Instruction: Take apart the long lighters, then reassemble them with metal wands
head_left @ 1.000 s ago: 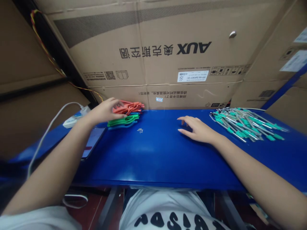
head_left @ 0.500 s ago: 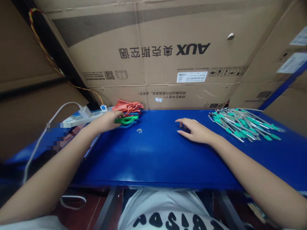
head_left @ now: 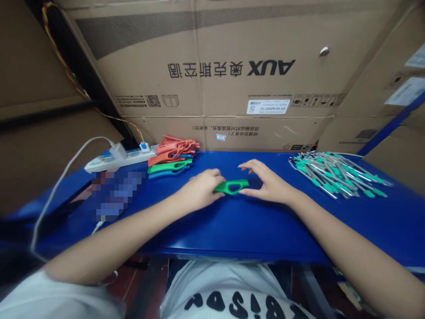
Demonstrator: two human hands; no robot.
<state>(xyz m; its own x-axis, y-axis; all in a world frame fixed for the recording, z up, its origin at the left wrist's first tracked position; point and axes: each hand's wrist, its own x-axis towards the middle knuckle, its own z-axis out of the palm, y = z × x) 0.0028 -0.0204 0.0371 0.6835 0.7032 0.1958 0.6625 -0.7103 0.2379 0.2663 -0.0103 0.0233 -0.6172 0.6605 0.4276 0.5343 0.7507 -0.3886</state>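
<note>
My left hand (head_left: 199,189) is closed on one end of a green plastic handle piece (head_left: 232,187), held just over the middle of the blue table (head_left: 232,226). My right hand (head_left: 265,181) touches the piece's other end with its fingertips, the fingers apart and curved. A stack of red, green and blue plastic handle pieces (head_left: 172,156) lies at the back left. A heap of metal rods with teal sleeves (head_left: 335,173) lies at the back right.
A large cardboard box (head_left: 232,75) stands against the table's back edge, with more boxes to the right. A white power strip (head_left: 116,160) with a plugged charger and cable lies at the far left, with a blurred flat object (head_left: 114,195) in front of it.
My left hand took a green piece from the stack at the back left and carried it right to the middle of the table. My right hand's fingertips now touch it.
</note>
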